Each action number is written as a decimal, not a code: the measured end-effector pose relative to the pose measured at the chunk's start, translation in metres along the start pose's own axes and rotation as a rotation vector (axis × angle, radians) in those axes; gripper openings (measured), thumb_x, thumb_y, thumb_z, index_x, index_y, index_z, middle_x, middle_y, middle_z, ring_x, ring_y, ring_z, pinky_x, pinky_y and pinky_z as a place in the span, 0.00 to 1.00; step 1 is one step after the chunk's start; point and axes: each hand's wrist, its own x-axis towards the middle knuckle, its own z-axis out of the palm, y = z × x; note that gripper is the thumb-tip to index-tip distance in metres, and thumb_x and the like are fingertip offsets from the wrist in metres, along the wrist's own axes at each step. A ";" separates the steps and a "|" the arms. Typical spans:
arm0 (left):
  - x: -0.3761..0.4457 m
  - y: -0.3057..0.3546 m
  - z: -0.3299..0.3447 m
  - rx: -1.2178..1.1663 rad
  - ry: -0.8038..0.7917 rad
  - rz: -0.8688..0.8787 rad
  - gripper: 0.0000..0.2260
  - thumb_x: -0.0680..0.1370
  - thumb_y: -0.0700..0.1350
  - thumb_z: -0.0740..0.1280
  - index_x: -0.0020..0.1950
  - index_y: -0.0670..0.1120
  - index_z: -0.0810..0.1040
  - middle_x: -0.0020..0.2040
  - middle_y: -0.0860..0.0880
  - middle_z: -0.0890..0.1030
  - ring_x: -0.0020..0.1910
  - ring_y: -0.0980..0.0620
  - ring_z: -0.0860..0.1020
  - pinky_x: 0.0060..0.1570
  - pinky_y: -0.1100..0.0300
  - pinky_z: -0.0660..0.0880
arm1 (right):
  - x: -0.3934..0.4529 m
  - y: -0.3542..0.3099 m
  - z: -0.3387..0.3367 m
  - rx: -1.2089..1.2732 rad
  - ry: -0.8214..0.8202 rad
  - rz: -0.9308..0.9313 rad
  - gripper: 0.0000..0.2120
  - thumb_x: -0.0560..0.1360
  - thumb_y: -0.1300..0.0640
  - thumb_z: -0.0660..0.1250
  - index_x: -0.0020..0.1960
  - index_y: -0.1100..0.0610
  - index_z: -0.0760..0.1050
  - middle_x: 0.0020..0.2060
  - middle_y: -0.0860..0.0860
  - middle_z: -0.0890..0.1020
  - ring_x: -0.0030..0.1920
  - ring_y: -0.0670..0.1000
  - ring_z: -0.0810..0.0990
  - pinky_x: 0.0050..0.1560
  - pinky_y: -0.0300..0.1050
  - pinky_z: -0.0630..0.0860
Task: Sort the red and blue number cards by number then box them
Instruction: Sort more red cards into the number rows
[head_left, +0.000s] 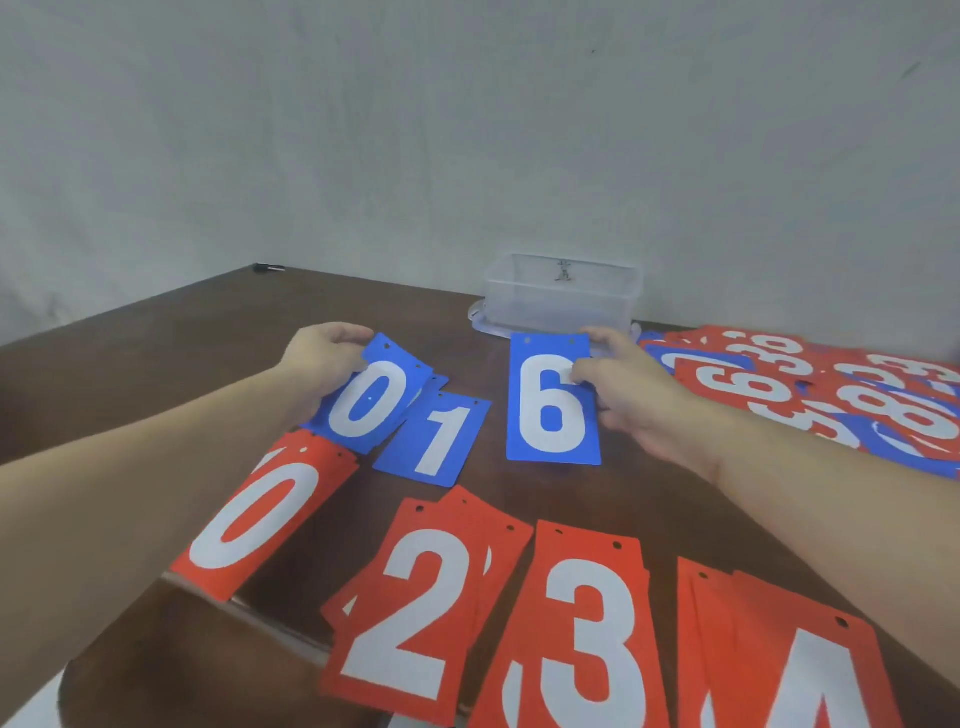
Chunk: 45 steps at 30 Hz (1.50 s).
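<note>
My left hand grips the upper left edge of a blue 0 card, which lies over other blue cards. A blue 1 card lies just right of it. My right hand pinches the right edge of a blue 6 card, thumb on its face. Along the near edge lie red piles: a red 0 card, a red 2 card, a red 3 card and a red 4 card. A mixed heap of red and blue cards spreads at the right.
A clear plastic box stands open at the back of the brown table, on its lid. A dark pen lies at the far left corner. A pale wall rises behind the table.
</note>
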 end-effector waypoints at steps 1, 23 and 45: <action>0.005 -0.005 0.003 0.044 0.008 0.020 0.19 0.77 0.30 0.64 0.62 0.49 0.80 0.55 0.49 0.82 0.49 0.50 0.81 0.47 0.57 0.80 | 0.003 0.002 -0.001 0.010 -0.005 0.009 0.19 0.79 0.64 0.65 0.66 0.48 0.71 0.50 0.52 0.85 0.35 0.46 0.85 0.30 0.39 0.77; -0.091 0.040 0.105 0.514 -0.318 0.694 0.12 0.79 0.43 0.67 0.61 0.54 0.80 0.62 0.54 0.79 0.62 0.53 0.75 0.63 0.59 0.69 | -0.061 0.013 -0.108 -0.121 0.132 -0.038 0.16 0.79 0.61 0.69 0.63 0.48 0.73 0.48 0.53 0.87 0.43 0.51 0.88 0.36 0.45 0.81; -0.207 0.120 0.313 0.773 -0.900 0.859 0.19 0.83 0.56 0.61 0.75 0.60 0.69 0.79 0.58 0.63 0.74 0.56 0.65 0.69 0.64 0.61 | -0.142 0.093 -0.336 -0.575 0.348 0.141 0.30 0.77 0.58 0.73 0.74 0.46 0.64 0.44 0.54 0.83 0.44 0.51 0.83 0.38 0.43 0.77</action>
